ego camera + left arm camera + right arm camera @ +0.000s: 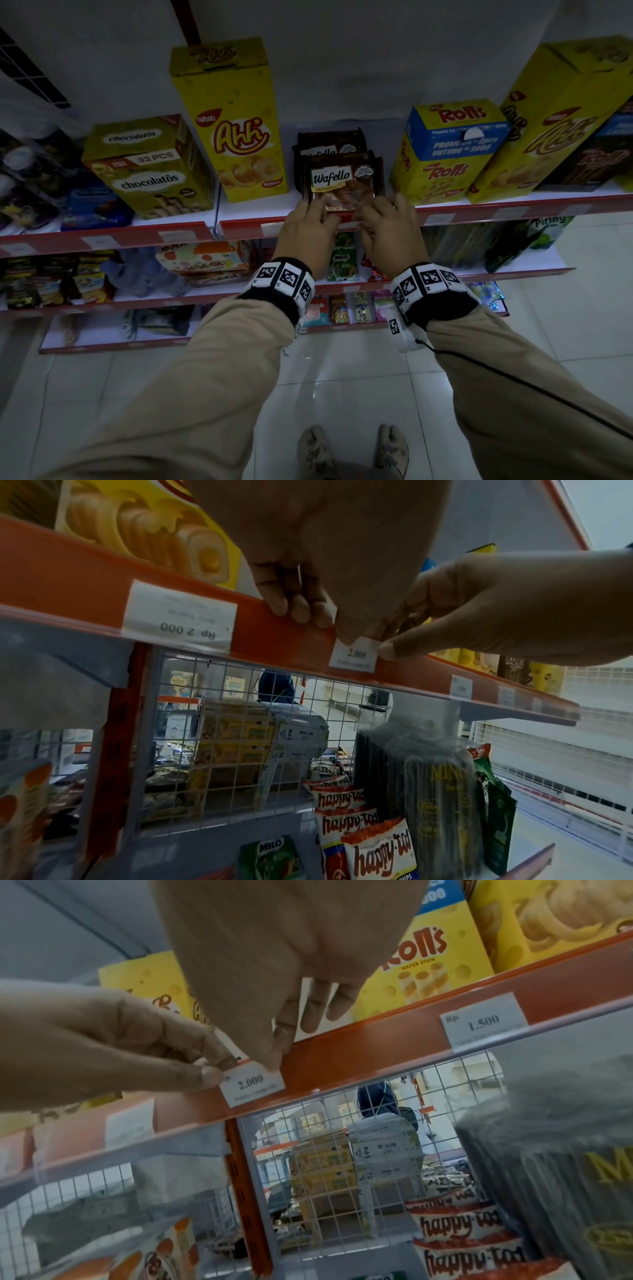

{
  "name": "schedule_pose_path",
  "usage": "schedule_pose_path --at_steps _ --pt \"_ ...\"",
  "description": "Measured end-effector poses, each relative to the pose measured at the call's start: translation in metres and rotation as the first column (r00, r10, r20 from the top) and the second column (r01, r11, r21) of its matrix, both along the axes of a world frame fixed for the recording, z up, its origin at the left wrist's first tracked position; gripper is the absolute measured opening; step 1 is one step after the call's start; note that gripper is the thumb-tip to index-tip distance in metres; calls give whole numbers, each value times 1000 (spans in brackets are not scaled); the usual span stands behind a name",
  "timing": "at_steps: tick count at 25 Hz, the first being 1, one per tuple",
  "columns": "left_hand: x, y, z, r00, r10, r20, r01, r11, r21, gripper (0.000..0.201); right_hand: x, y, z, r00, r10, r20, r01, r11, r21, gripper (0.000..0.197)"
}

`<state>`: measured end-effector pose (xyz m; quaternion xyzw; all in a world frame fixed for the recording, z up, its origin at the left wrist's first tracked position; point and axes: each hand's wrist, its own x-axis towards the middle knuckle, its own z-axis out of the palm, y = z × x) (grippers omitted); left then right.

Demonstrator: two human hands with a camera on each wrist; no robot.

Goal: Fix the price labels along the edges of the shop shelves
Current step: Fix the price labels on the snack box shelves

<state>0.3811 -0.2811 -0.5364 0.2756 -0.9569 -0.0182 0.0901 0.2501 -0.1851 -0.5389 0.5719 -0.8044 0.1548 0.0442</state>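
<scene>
A small white price label [354, 656] printed "2.000" sits on the red shelf edge [239, 229], just below the Wafello pack [342, 181]. My left hand [305, 229] pinches the label's upper left corner between thumb and forefinger, plain in the right wrist view [212, 1069]. My right hand [387, 229] pinches its upper right corner [383, 642]. The label [253, 1083] lies flat against the rail with its lower part uncovered. In the head view both hands hide nearly all of it.
Other labels sit in the same rail: "Rp 2.000" [181, 615] to the left and "1.500" [483, 1023] to the right. Yellow Ahh [236, 137] and Rolls [442, 154] boxes flank the Wafello packs. Below are snack shelves, Milo sachets [342, 260] and a wire mesh back [342, 1150].
</scene>
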Motion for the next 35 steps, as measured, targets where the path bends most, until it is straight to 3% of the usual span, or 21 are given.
schedule_pose_path --at_steps 5,10,15,19,27,32,35 --pt "3 0 -3 1000 -12 -24 12 1000 -4 23 1 1 -2 999 18 -37 -15 997 77 24" --pt "4 -1 -4 998 -22 -55 22 1000 -4 19 2 3 -1 1000 18 -20 -18 1000 17 22" --pt "5 0 -4 1000 -8 -20 8 1000 26 32 2 4 -2 1000 12 -21 -11 1000 27 24" --pt "9 4 -1 997 0 -78 5 998 66 37 5 8 -6 999 -28 16 27 998 56 34" --pt "17 3 12 999 -32 -28 35 990 134 36 5 7 0 998 -25 66 22 999 42 36" --pt "38 4 8 996 61 63 -66 995 77 53 17 -2 3 998 5 65 -9 997 71 42" --pt "57 -2 7 988 138 72 -142 989 46 53 31 -14 4 996 41 75 -45 997 57 40"
